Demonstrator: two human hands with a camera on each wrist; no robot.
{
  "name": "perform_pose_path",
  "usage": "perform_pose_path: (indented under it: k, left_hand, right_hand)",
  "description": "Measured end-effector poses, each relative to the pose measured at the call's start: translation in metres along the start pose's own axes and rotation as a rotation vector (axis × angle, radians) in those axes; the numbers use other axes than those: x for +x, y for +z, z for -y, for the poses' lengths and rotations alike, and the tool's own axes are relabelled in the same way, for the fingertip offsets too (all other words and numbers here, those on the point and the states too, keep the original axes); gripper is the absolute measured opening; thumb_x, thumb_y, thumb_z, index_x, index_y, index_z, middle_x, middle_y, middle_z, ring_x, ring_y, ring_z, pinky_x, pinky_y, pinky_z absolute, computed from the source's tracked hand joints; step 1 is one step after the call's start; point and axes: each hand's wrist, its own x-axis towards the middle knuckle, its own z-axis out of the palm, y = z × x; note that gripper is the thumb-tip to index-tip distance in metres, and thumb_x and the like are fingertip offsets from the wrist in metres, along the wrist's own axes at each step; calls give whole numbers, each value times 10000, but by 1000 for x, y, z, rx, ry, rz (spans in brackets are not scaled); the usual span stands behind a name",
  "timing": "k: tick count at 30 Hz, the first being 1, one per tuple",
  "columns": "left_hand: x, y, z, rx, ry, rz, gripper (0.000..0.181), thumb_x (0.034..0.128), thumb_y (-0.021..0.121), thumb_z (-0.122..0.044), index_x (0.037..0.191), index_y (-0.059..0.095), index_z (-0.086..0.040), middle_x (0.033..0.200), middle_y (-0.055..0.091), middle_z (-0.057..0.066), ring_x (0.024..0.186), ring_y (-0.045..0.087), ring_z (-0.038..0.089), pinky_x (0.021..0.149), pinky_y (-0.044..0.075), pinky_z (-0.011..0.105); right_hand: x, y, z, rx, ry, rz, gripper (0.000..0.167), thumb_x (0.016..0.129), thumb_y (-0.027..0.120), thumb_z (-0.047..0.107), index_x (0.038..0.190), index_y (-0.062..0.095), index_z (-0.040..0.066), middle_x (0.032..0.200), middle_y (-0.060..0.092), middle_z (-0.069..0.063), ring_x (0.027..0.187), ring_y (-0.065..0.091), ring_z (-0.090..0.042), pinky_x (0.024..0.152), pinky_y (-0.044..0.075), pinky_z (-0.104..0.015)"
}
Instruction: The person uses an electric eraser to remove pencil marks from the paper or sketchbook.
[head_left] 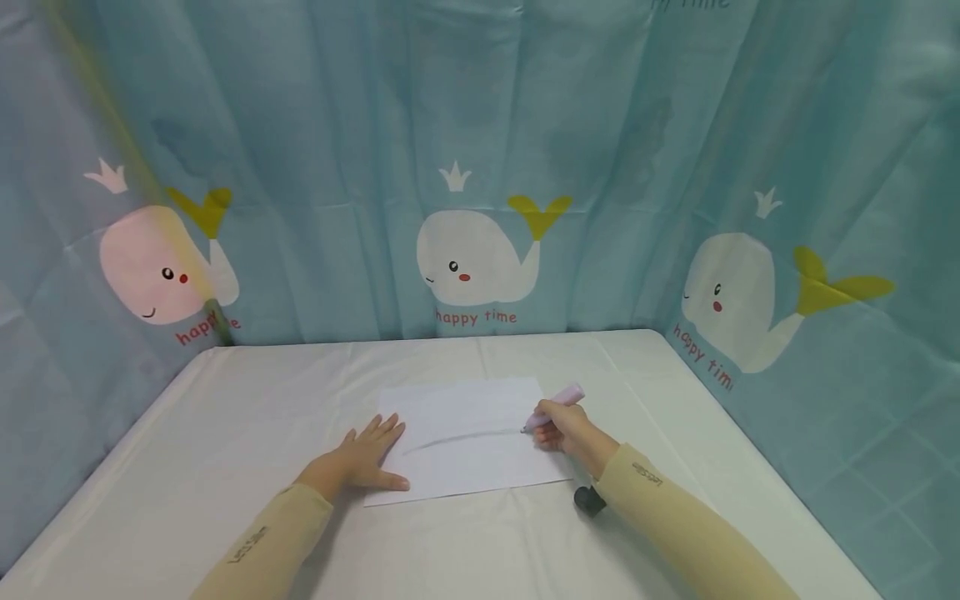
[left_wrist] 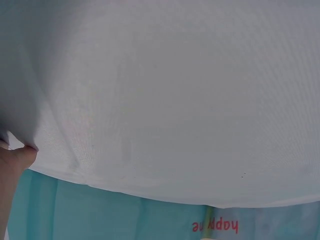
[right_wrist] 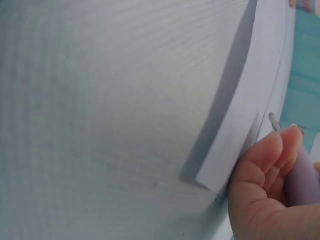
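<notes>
A white sheet of paper [head_left: 465, 475] lies on the white-covered table, with a faint grey curved streak running across its middle. My left hand [head_left: 363, 458] rests on the sheet's left edge, fingers spread and thumb pointing right. In the left wrist view, only part of that hand [left_wrist: 17, 162] shows at the left border. My right hand [head_left: 566, 429] pinches a light purple marker [head_left: 566, 395] over the right part of the sheet, its tip low at the streak's right end. From the right wrist, the marker [right_wrist: 301, 180] appears partly hidden behind the curled fingers [right_wrist: 265, 155].
A small black round object [head_left: 588, 501] is at the underside of the right wrist. The white tablecloth [head_left: 262, 408] has soft creases. Behind and beside the table hangs a blue-green curtain [head_left: 337, 250] printed with whales.
</notes>
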Motion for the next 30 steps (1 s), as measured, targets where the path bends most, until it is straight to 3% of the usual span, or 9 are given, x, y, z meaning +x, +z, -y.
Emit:
perform_pose_path:
  k: [6,13,21,30]
  left_hand:
    - [-1,0,0,-17,11,2,1063,759,739,-582,1493,280,36,1572,159,258,1436,67,472,1070,59,706]
    - [8,10,13,-29,17,-29,1123,721,716,-663,1501,279,16,1584,160,228,1446,59,452,1074,45,702]
    - [3,4,6,-43,32,-4,1114,736,729,-631,1486,271,54,1564,151,280,1427,55,491,1062,35,715]
    - [4,5,6,-11,-2,3,1108,743,718,-638,1506,260,22,1584,140,239,1446,45,454,1080,42,693]
  right_hand:
    - [-1,0,2,-5,-14,-8,168,825,591,50,949,553,-56,565,575,-64,445,541,-110,464,478,-217]
    - [-1,1,4,-6,-22,-25,155,822,596,41,940,558,-54,564,577,-66,440,543,-112,463,480,-224]
    - [-2,1,5,-21,-24,-19,143,826,595,38,924,564,-61,557,572,-71,434,536,-110,453,474,-221]
    - [-3,3,4,-30,-35,12,146,834,602,52,926,569,-57,568,578,-73,441,549,-111,467,486,-225]
